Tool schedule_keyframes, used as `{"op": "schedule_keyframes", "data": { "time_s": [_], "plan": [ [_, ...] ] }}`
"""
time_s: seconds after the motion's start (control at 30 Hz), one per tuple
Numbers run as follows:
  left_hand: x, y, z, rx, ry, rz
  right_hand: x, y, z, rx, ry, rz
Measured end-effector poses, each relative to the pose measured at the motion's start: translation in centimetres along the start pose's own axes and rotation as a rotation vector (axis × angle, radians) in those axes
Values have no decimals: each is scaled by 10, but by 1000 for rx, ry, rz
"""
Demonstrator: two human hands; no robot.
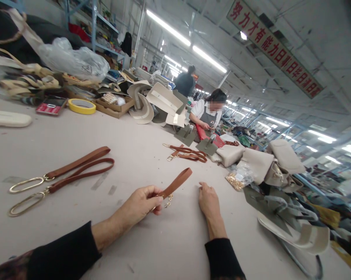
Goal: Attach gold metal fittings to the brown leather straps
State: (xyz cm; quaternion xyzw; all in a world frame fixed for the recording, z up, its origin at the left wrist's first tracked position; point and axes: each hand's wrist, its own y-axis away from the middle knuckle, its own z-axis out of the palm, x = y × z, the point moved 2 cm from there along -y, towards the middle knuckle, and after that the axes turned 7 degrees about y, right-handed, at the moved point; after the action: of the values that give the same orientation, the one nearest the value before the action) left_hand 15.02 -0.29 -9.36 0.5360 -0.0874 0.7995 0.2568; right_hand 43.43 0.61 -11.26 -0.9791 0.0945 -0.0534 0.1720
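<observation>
A looped brown leather strap [178,181] is pinched between the thumb and fingers of my left hand [144,202], its loop pointing up and to the right. Small gold rings [170,199] lie beside those fingertips. My right hand [209,200] rests on the table to the right, its fingers curled together; whether it grips something small cannot be made out. Two brown straps with long gold clasps [79,170] lie at the left. Farther back are more brown straps with gold hooks [190,154].
A yellow tape roll [82,106], a cardboard box [114,107] and a red-black case [51,105] line the back left. Beige bags [255,163], a bag of gold hardware [238,179] and grey-green pieces [274,206] lie right. A person [209,111] works beyond the table.
</observation>
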Motion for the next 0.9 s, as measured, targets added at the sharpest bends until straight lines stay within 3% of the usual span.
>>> {"op": "schedule_keyframes", "data": {
  "time_s": [0.3, 0.4, 0.57, 0.73, 0.9],
  "plan": [
    [-6, -1, -3, -25, -89, 47, -2, 11, -17, 75, -347, 63],
    [-5, 0, -4, -10, -154, 85, -21, 22, -29, 96, -546, 60],
    [-1, 2, -7, 54, -316, 197, -72, 50, -53, 90, -1058, 12],
    [-1, 3, -4, 93, -326, 215, -113, 69, -71, 90, -1103, -155],
    [-7, 3, 3, 23, -215, 192, -122, 72, -69, 153, -1114, -202]
  ]
}}
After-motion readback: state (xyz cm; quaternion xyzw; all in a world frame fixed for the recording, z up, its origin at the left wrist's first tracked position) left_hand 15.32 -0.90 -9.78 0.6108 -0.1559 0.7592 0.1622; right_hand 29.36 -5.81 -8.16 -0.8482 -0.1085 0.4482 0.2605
